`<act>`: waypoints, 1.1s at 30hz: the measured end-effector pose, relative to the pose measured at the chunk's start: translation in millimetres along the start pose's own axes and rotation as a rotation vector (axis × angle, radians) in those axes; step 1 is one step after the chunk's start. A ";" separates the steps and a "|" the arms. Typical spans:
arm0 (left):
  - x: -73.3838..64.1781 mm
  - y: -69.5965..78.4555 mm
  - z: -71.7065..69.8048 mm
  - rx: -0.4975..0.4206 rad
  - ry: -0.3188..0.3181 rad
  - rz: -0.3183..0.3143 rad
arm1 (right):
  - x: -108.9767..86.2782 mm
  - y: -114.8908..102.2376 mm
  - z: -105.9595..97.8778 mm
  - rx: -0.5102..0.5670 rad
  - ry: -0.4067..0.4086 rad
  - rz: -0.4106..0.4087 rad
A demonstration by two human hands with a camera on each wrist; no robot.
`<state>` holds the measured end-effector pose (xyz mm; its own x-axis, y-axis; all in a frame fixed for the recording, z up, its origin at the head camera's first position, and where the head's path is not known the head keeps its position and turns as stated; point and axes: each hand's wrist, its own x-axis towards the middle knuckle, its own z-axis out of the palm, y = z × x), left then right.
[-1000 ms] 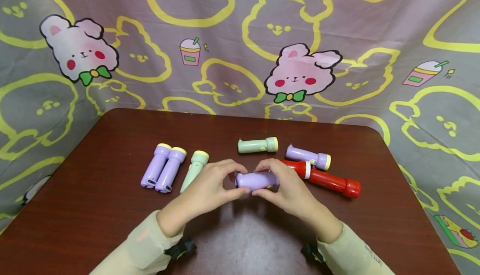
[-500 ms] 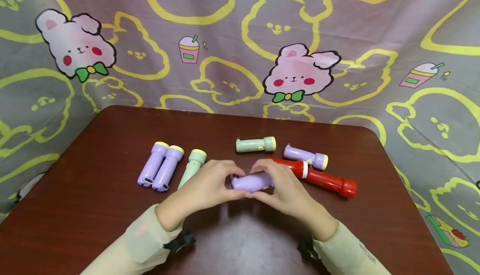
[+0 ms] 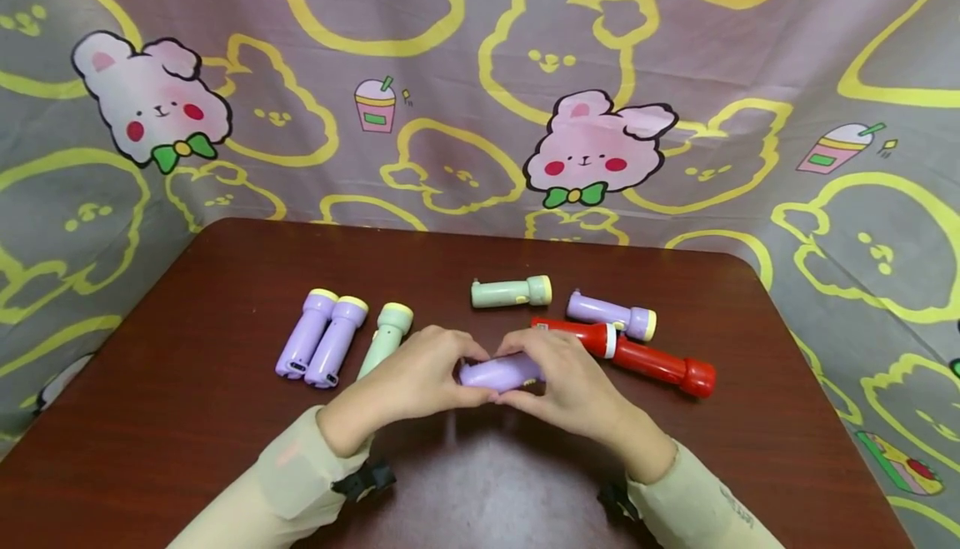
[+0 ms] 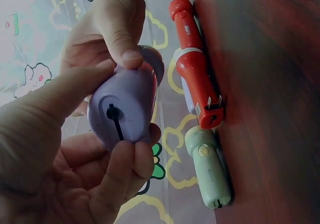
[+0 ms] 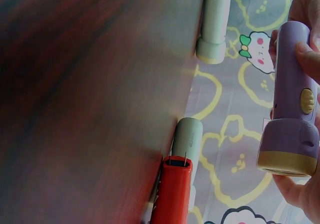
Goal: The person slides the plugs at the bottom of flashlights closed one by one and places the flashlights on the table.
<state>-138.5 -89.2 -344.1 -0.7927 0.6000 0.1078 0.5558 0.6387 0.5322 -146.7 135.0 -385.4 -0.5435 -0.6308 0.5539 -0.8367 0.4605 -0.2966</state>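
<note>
Both hands hold a purple flashlight (image 3: 493,374) above the middle of the table. My left hand (image 3: 420,374) grips its tail end, thumb on one side and fingertips on the other. My right hand (image 3: 577,382) holds it toward the head end, which the fingers mostly cover in the head view. Seen from the left wrist, the flat tail (image 4: 122,108) has a dark hole and a narrow slot. The right wrist view shows a yellow switch (image 5: 307,101) on the barrel and a pale yellow rim (image 5: 286,163) round the head.
Two purple flashlights (image 3: 336,341) and a green flashlight (image 3: 386,338) lie left. Behind the hands are another green flashlight (image 3: 510,292) and a purple one (image 3: 609,313). Red flashlights (image 3: 660,363) lie in line at right; one has metal prongs (image 4: 214,102). A patterned cloth (image 3: 450,74) backs the table.
The purple flashlight has tilted a little, its tail end sinking deeper into my left hand. Both hands keep hold of it, and the other flashlights stay where they lay.
</note>
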 end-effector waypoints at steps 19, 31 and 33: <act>-19.6 -19.5 9.0 0.142 0.136 -0.188 | 0.7 21.1 -20.3 0.122 -0.045 0.121; -37.4 -34.9 8.1 0.165 0.195 -0.344 | 10.0 46.3 -28.5 0.119 0.070 0.219; -40.6 -37.5 7.4 0.158 0.206 -0.352 | 12.9 51.6 -28.8 0.115 0.059 0.234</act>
<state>-125.4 -134.0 -374.6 -0.9652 0.2339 0.1169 0.2615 0.8627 0.4329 -194.9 168.7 -371.1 -0.7208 -0.4763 0.5037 -0.6930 0.5133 -0.5063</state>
